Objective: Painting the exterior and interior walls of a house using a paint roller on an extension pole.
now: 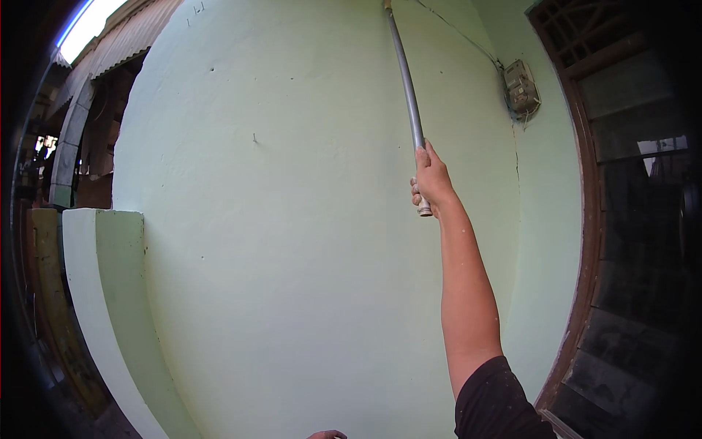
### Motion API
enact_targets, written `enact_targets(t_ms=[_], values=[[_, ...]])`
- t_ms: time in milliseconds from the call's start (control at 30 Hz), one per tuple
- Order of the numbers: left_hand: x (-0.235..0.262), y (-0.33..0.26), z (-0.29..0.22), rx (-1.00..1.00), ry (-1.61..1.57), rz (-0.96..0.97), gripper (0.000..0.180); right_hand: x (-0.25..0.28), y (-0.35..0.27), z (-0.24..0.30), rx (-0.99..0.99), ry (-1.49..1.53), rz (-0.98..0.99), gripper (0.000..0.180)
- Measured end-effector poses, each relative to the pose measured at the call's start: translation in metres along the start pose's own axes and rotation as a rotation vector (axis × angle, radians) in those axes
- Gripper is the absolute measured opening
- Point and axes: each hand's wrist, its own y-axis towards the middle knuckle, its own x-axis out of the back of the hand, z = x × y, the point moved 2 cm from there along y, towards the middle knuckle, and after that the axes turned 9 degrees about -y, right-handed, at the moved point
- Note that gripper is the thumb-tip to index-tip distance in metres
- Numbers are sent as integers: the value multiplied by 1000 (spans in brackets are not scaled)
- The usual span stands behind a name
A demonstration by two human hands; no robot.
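Observation:
My right arm reaches up and forward, and my right hand [434,178] is wrapped round the lower part of a long grey pole [406,77]. The thumb lies along the shaft, and the pole's pale butt end sticks out just below the fingers. From there the pole rises, leaning slightly left, to a yellowish fitting at the top edge; anything beyond it is out of frame. Behind it spreads a pale green wall [307,212]. Only a sliver of my left hand [326,434] shows at the bottom edge, too little to make out its grip.
An electricity meter box [521,89] with loose wires hangs at the upper right, above a crack. Farther right stands a brown-framed window [585,183] with dark glass slats. A low green partition wall [121,256] runs along the left. Nails [255,138] stick out of the wall.

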Motion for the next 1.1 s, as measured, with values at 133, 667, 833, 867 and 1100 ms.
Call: enact_targets(t_ms=[133,667,833,867,1100], values=[[-3,-21,-19,88,-1,58,42,13,10,2,2,-22,13,47],[-20,-21,3,52,-18,27,44,-4,-14,-57,19,-123,-38,46],[-13,-14,11,100,-5,-26,45,28,50,32,36,15,67,44],[-19,38,70,103,-16,-28,45,20,57,37,32,11,77,44],[-32,-9,0,69,-113,29,42,10,-11,-48,-46,-79,46,45]])
